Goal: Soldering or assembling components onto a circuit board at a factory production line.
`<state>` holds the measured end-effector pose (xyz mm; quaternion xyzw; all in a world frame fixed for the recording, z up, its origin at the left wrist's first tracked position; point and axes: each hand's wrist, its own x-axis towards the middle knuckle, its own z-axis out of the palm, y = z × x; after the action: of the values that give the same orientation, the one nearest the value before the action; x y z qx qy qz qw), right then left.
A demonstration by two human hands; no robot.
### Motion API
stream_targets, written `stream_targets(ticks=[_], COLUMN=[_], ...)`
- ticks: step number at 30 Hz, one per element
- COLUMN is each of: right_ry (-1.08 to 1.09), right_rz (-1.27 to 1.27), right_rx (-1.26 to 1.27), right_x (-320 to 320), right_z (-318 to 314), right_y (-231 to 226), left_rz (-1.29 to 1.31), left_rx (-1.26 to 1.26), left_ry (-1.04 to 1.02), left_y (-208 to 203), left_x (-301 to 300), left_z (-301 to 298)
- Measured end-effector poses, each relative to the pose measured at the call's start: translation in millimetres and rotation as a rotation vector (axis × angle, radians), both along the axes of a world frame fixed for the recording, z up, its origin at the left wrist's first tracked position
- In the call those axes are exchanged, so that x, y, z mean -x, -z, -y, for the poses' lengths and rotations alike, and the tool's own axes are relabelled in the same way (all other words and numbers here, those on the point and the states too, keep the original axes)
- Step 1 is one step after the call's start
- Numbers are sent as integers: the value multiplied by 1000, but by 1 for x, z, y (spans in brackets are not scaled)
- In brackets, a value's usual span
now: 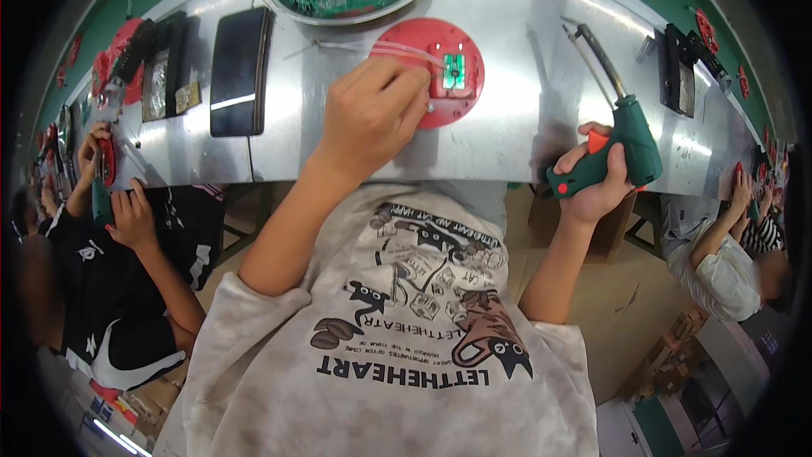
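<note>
My right hand (596, 182) grips the handle of a green soldering gun (636, 144) with an orange trigger. The gun's metal tube and thin feed guide point up and away, right of the red round fixture (465, 106) and apart from it. On that fixture lies a small green circuit board (454, 80), brightly lit, with a dark part at its middle. Thin whitish wires (338, 45) stretch leftward from the board. My left hand (376, 110) is closed in a pinch at the fixture's left side; what its fingertips hold is hidden.
A steel bowl (364, 19) of green wire-like pieces stands at the far side of the metal table (524, 144). To the left lie a black phone-like slab (238, 76) and a dark holder (165, 72). Co-workers sit on both sides; the left one's hand (133, 213) is near a green tool.
</note>
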<state>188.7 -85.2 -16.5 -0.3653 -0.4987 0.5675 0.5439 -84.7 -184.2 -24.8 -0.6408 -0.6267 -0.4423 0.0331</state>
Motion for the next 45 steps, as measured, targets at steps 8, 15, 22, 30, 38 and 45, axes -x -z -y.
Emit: stream_targets(ticks=[8,15,22,30,38,45], right_ry=[38,43,91,226,398,449], right_rz=[6,-15,-57,-163,-179,-202], right_rx=[16,37,14,-86,-23,70], right_x=[-1,3,5,-16,-38,-37], right_z=[6,7,15,9,-28,-34], right_y=[0,-6,-9,-5,-4,-8], left_rz=[-36,-82,-31,-162,-181,-277], left_rx=[-4,-9,12,393,197,275], left_ry=[-6,-20,-29,180,309,-219], left_y=[-3,-5,-42,-60,-76,-46], left_x=[-5,-5,-3,4,-31,14], left_z=[1,2,3,-26,-185,-390])
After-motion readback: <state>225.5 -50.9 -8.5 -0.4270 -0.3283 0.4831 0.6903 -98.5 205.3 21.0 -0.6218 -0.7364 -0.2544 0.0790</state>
